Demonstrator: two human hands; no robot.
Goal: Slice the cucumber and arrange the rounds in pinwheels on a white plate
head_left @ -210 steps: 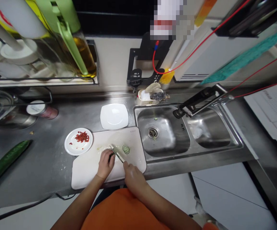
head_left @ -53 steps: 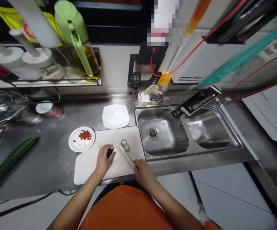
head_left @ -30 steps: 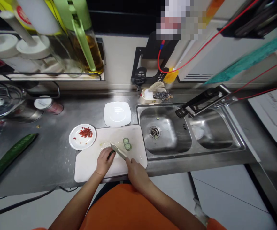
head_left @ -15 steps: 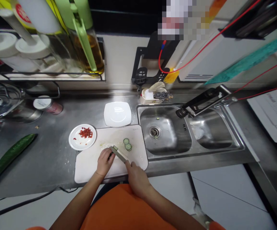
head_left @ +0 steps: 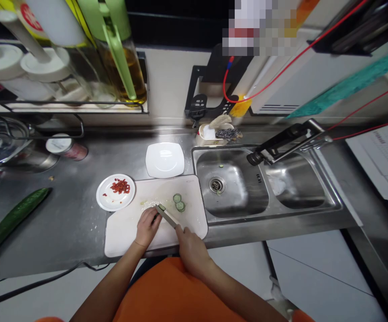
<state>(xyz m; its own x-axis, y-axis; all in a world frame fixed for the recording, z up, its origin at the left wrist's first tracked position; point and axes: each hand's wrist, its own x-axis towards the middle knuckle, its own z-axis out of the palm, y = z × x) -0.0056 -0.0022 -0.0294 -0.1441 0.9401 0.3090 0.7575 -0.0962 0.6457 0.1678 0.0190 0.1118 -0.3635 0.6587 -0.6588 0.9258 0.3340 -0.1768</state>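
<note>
My right hand [head_left: 191, 247] is closed round the handle of a knife [head_left: 167, 217], its blade slanting up and left over the white cutting board [head_left: 123, 237]. At the blade's tip my left hand [head_left: 147, 224] has its fingers curled on a short piece of cucumber, mostly hidden under them. A small green cucumber slice [head_left: 162, 207] lies against the blade. Several round cucumber slices [head_left: 179, 205] rest on the board to the right of the knife. Wet specks and bits of seed mark the board near my left fingertips.
A white plate of chopped red pieces [head_left: 104, 202] overlaps the board's left corner. Behind the board sits a square white plate [head_left: 164, 160]. A whole cucumber [head_left: 15, 219] lies at the left. The double sink [head_left: 234, 205] adjoins the board's right side.
Almost nothing differs. Both hands, the knife and the slices keep their places, apart from a very slight shift of the whole view.
</note>
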